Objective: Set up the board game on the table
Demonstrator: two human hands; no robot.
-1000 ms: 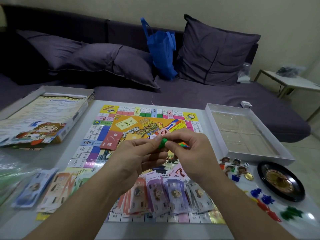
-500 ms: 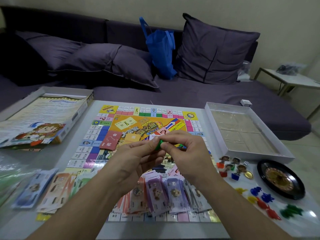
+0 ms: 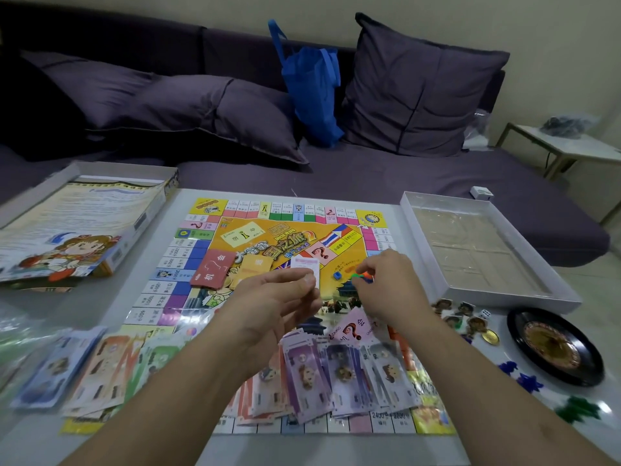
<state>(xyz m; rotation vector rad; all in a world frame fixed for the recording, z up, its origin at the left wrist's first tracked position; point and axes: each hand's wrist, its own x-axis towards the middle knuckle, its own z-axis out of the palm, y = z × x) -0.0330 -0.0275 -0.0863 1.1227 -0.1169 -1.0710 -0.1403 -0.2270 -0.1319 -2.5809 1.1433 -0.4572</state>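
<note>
The right hand [image 3: 386, 284] hovers low over the board [image 3: 285, 243], fingers curled around a small cluster of bright pieces [image 3: 361, 276], seemingly green, orange and blue. A blue piece [image 3: 337, 275] lies on the board just beside it. The left hand [image 3: 272, 304] is raised, loosely curled, thumb and fingers pinching a pale slip [image 3: 311, 284]. A loosened grip could scatter the pieces across the board, into the money [image 3: 336, 375] fanned along its near edge.

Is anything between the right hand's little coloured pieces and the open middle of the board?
Nothing visible. The right hand pinches the small coloured pieces just above the board; a loose blue cube sits beside them, the red card stack well left.
</note>
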